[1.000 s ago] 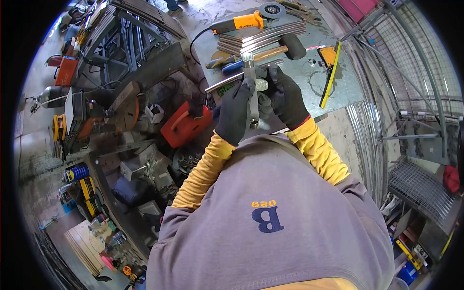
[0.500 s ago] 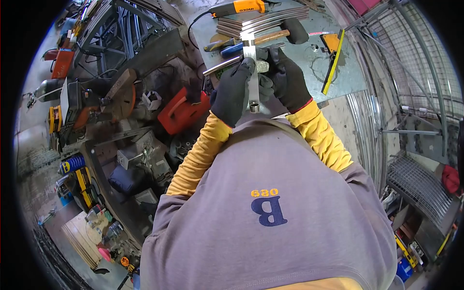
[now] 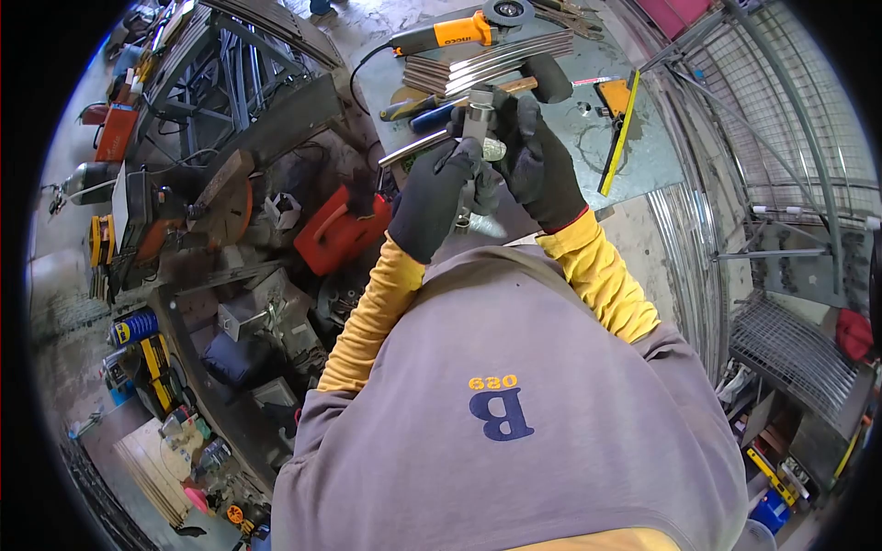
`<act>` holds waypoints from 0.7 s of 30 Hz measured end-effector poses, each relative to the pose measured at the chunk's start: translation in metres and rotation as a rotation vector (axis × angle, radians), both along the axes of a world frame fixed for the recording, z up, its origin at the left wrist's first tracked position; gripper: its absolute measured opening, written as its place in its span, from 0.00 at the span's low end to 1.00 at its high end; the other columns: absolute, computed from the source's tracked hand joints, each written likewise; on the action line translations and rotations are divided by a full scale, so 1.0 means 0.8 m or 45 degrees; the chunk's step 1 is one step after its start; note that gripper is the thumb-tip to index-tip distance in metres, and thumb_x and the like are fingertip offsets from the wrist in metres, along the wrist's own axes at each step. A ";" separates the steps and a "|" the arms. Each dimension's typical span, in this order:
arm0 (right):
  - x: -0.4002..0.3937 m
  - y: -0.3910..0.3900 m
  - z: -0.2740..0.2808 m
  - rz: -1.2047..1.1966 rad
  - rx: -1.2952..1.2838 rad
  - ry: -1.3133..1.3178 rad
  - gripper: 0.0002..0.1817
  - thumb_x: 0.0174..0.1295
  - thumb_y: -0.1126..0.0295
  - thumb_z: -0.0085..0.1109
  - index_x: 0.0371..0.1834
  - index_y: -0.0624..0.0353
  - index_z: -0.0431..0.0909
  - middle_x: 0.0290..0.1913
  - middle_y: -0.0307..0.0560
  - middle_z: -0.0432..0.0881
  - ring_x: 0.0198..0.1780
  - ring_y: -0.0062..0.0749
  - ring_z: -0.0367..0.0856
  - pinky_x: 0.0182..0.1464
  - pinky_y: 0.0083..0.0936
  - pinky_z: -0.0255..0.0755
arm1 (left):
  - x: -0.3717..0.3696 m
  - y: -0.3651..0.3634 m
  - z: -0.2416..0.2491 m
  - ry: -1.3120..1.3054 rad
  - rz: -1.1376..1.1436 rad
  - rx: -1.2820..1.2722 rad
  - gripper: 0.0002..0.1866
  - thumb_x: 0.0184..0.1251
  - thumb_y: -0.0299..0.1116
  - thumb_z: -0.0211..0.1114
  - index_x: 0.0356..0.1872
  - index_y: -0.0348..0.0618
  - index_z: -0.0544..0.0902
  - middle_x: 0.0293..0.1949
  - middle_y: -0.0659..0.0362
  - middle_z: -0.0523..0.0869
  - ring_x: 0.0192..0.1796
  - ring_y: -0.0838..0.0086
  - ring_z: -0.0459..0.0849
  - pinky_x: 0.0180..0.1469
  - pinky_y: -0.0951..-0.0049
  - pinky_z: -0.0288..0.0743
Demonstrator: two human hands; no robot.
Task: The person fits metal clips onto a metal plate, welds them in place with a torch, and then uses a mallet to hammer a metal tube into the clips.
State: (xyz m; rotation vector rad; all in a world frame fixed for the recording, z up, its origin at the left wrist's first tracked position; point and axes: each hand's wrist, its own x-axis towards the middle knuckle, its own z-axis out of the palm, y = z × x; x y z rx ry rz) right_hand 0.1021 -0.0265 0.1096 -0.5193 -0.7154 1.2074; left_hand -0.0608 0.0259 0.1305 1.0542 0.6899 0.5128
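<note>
A flat, shiny metal bar with short round collars at its ends is held up over the bench edge, tilted toward me. My left hand, in a black glove, is closed around its middle and covers much of it. On the other side my right hand, gloved the same way, has curled fingers against the bar. A small pale ribbed piece sticks out beside the bar between the hands; I cannot tell what it is. Just left of the hands lies a thin metal tube.
On the metal bench lie an orange angle grinder, stacked metal strips, a black mallet head, a blue-handled tool and a yellow-edged square. A red case sits lower left, near a cut-off saw.
The bar has tipped and turned, so its face shows shorter and its lower end sits further left. My right fingers have shifted up along it. The view has moved slightly, showing the grinder's disc.
</note>
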 end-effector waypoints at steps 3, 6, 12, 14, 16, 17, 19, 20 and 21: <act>0.007 0.006 0.016 -0.044 -0.113 0.038 0.34 0.87 0.47 0.41 0.76 0.68 0.69 0.66 0.57 0.83 0.67 0.40 0.82 0.75 0.36 0.72 | 0.001 -0.003 0.007 0.174 -0.027 0.141 0.15 0.85 0.42 0.59 0.50 0.38 0.84 0.30 0.59 0.85 0.31 0.74 0.86 0.35 0.70 0.83; 0.016 0.013 0.021 -0.007 0.013 0.157 0.40 0.82 0.38 0.46 0.76 0.67 0.69 0.66 0.58 0.82 0.69 0.50 0.81 0.76 0.43 0.72 | 0.004 -0.012 0.019 0.293 -0.001 0.137 0.14 0.83 0.38 0.60 0.46 0.37 0.85 0.30 0.59 0.85 0.29 0.74 0.84 0.34 0.71 0.80; 0.020 0.015 0.037 0.098 -0.006 0.493 0.36 0.83 0.44 0.47 0.79 0.64 0.67 0.74 0.59 0.78 0.74 0.52 0.78 0.77 0.52 0.73 | 0.010 -0.021 0.001 0.565 -0.010 0.872 0.14 0.71 0.37 0.68 0.45 0.34 0.85 0.28 0.56 0.86 0.32 0.70 0.85 0.38 0.63 0.79; 0.014 0.016 0.039 -0.053 -0.180 0.405 0.37 0.81 0.43 0.52 0.78 0.64 0.68 0.70 0.56 0.81 0.66 0.47 0.85 0.64 0.40 0.83 | 0.011 -0.024 0.003 0.599 -0.022 0.920 0.14 0.71 0.37 0.69 0.44 0.34 0.85 0.29 0.56 0.86 0.33 0.68 0.85 0.39 0.63 0.79; 0.035 0.023 0.002 0.059 -0.083 0.436 0.37 0.81 0.44 0.53 0.78 0.64 0.68 0.66 0.53 0.83 0.59 0.42 0.86 0.56 0.36 0.82 | 0.009 -0.025 0.012 0.639 -0.023 0.969 0.13 0.71 0.37 0.69 0.44 0.35 0.85 0.30 0.55 0.86 0.34 0.67 0.84 0.41 0.62 0.79; 0.036 0.026 0.009 0.175 0.010 0.466 0.37 0.81 0.44 0.54 0.78 0.64 0.69 0.62 0.50 0.86 0.52 0.37 0.87 0.48 0.31 0.81 | 0.007 -0.025 0.021 0.561 -0.104 0.818 0.13 0.72 0.37 0.68 0.44 0.35 0.85 0.31 0.56 0.86 0.34 0.69 0.83 0.40 0.64 0.78; 0.036 0.016 0.022 0.047 -0.159 0.469 0.36 0.80 0.43 0.53 0.76 0.64 0.72 0.50 0.43 0.84 0.40 0.29 0.79 0.39 0.28 0.72 | 0.004 -0.022 0.020 0.483 -0.183 0.666 0.12 0.73 0.36 0.67 0.45 0.35 0.85 0.32 0.57 0.86 0.34 0.72 0.82 0.39 0.65 0.77; 0.037 0.014 0.025 0.098 -0.152 0.523 0.36 0.80 0.42 0.52 0.74 0.64 0.73 0.49 0.42 0.83 0.40 0.29 0.78 0.39 0.28 0.72 | 0.005 -0.019 0.014 0.418 -0.240 0.576 0.12 0.75 0.36 0.66 0.46 0.36 0.85 0.33 0.59 0.86 0.34 0.74 0.82 0.38 0.67 0.76; 0.039 0.013 0.029 0.148 -0.145 0.576 0.36 0.80 0.40 0.51 0.72 0.64 0.75 0.47 0.41 0.82 0.40 0.29 0.76 0.40 0.29 0.73 | 0.005 -0.017 0.010 0.353 -0.298 0.484 0.11 0.76 0.35 0.65 0.46 0.36 0.85 0.34 0.60 0.86 0.34 0.77 0.81 0.38 0.69 0.76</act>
